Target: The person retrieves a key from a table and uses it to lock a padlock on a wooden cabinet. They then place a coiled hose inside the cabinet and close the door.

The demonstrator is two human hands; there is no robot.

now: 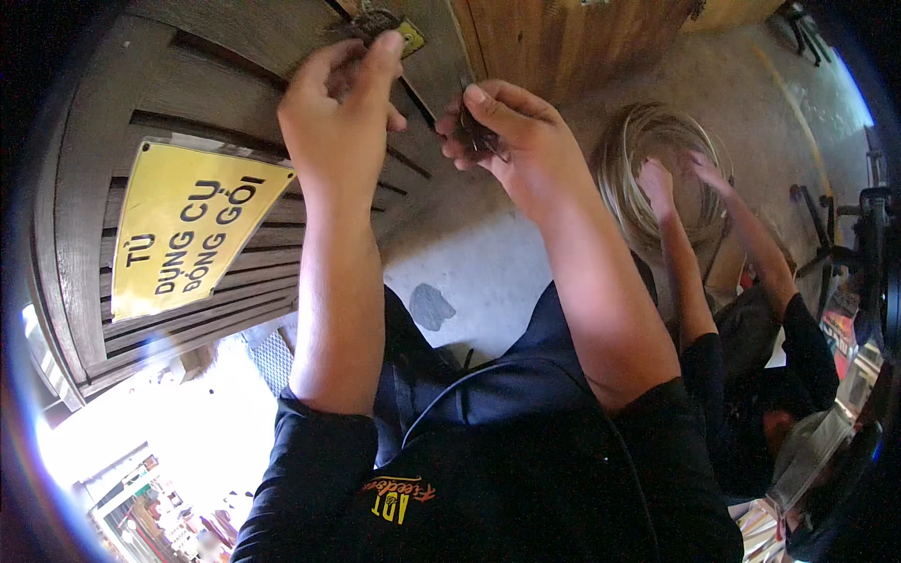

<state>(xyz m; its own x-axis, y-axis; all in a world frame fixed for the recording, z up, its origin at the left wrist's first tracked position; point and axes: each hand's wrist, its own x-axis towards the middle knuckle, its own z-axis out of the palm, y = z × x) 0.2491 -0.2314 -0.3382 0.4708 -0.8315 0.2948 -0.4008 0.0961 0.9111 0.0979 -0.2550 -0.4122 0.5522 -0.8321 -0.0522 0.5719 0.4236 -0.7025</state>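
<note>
At the top, a slatted dark wooden cabinet door point(216, 89) carries a dark metal fitting point(374, 22) with a small yellow piece point(411, 38) beside it. My left hand point(338, 117) is raised to this fitting, its fingers curled and its thumb close to the yellow piece. What lies between those fingers is hidden. Just right of the door's edge, my right hand point(511, 127) pinches a small bunch of thin dark metal pieces point(481, 139) between thumb and fingers. Their exact kind is too small to make out.
A yellow sign point(202, 230) is fixed to the door. To the right, another person's hands point(662, 183) reach into a large coil of pale wire or tubing point(619, 150) on the concrete floor point(488, 253). Brown wooden panels point(563, 42) stand at the top, black stand legs point(821, 230) at the far right.
</note>
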